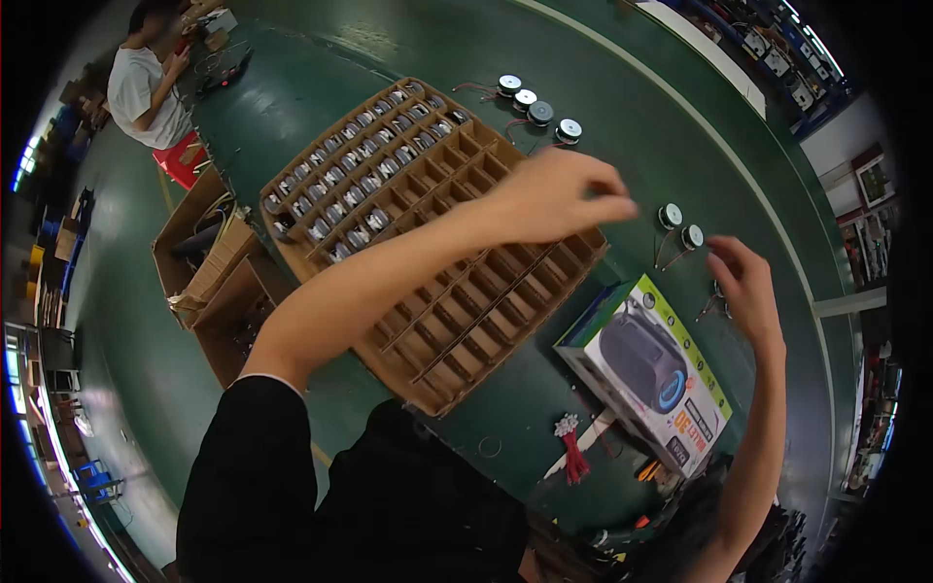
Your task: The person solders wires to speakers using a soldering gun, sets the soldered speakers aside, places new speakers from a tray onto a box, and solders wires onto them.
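Observation:
My left hand point(573, 199) reaches across the divided cardboard tray point(432, 389), near its right corner. Its thumb and fingertips meet in a pinch, slightly blurred, and I cannot make out anything between them. My right hand point(746, 287) is at the right, thumb and fingers apart, close to a partly hidden round part point(719, 289) with wires. Between the hands lie two round silver-topped parts, one point(670, 216) above the other point(692, 236). Several similar parts, one of them darker point(540, 114), lie beyond the tray. The tray's far and left compartments hold rows of round parts; many nearer compartments are empty.
A printed product box point(646, 369) lies on the green table point(389, 39) at the right. Red wires point(575, 457) with white ends are near the front edge. Open cartons point(209, 262) stand left of the tray. Another person point(146, 92) sits at the upper left.

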### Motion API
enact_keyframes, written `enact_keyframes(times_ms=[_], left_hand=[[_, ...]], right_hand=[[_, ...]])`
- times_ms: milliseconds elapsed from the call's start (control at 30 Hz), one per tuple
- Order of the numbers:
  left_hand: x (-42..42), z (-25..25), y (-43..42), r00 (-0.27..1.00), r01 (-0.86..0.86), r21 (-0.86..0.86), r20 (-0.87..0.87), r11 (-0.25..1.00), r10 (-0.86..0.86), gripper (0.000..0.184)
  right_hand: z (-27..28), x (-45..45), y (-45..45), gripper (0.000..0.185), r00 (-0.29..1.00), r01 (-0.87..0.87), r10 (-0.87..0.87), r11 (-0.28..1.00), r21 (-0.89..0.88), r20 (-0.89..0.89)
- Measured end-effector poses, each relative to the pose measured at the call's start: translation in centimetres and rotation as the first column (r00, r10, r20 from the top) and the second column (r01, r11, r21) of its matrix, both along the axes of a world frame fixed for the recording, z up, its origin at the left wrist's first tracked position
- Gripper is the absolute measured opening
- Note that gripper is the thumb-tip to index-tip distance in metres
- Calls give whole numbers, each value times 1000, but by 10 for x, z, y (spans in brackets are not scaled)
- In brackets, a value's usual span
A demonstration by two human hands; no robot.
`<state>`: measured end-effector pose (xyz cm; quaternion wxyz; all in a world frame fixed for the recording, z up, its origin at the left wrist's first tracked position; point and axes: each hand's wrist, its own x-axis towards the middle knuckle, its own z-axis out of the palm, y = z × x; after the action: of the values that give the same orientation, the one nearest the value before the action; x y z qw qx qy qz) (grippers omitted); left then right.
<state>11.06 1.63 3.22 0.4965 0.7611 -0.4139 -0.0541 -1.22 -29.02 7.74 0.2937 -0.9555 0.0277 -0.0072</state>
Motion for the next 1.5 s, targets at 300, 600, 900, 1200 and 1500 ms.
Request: enact_keyframes(times_ms=[300,600,900,1200,1500], left_hand=[[-89,-48,248,701,-706,336,201,624,684,25],[-87,-53,236,675,-737,413,418,534,608,17],[-67,-57,256,761,-591,328,-77,737,644,17],[-65,-49,329,518,-808,-519,-851,278,-85,12],[-65,-76,326,541,-809,364,155,461,827,45]], right_hand=[[-45,70,284,14,703,-619,662,749,-235,259],[-89,134,352,20,714,-673,700,675,-301,-26],[-65,180,368,20,491,-848,771,530,-17,-406],[-31,156,293,15,790,-149,606,329,933,-87],[-40,125,343,20,751,-562,648,728,393,-127]])
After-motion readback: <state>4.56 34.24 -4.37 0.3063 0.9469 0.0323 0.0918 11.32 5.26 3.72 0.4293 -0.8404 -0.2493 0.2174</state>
